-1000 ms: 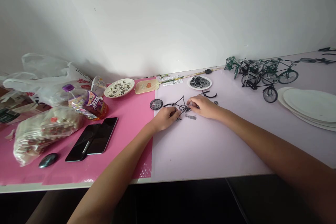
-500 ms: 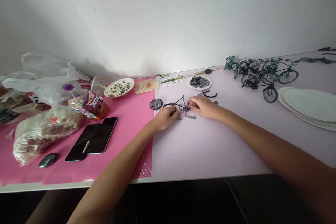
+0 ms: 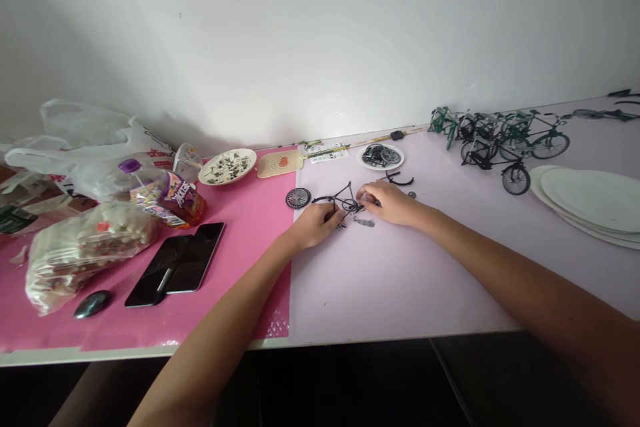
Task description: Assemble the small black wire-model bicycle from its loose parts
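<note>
Steadying the miniature bicycle frame [image 3: 344, 200] at the centre of the picture, the left hand [image 3: 313, 225] closes thumb and fingers on its lower left part, likely to stop it shifting while the right hand [image 3: 387, 202] bunches its fingers at the right end, though I cannot tell whether they grip anything. The wheel [image 3: 298, 198] to the left and the curved black part [image 3: 403, 181] to the upper right probably lie there for easy reach on the desk [image 3: 400, 287]. Black and thin-tubed, the frame shows no wheel attached.
</note>
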The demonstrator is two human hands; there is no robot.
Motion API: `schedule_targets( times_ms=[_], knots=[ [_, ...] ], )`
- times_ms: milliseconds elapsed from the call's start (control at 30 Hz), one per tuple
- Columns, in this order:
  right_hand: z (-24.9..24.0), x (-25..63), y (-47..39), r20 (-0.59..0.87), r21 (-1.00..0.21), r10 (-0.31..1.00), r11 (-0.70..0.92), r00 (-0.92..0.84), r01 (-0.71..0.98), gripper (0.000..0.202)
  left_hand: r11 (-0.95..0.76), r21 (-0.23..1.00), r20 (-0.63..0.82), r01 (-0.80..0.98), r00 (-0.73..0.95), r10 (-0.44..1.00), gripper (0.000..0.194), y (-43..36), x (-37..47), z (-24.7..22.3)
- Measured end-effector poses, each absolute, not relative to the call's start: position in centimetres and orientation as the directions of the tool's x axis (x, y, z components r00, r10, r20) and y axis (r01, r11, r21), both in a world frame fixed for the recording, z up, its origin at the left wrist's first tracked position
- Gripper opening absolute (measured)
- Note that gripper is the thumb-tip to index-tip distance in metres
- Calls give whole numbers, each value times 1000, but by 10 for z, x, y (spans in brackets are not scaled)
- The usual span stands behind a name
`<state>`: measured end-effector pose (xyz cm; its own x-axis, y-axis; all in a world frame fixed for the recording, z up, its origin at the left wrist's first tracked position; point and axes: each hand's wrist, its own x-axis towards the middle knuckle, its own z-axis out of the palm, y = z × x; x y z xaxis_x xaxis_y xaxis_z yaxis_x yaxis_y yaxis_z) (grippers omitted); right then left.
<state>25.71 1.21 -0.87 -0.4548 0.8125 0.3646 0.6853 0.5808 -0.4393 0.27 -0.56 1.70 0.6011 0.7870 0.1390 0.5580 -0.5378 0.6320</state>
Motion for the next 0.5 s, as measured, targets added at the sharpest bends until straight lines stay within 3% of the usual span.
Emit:
schedule_targets(
  times_ms=[500],
  knots=[
    [-8,256,12,382,-446,802,595,-459,669,14,-536,629,138,563,598,790,41,-5,3,17]
  ],
)
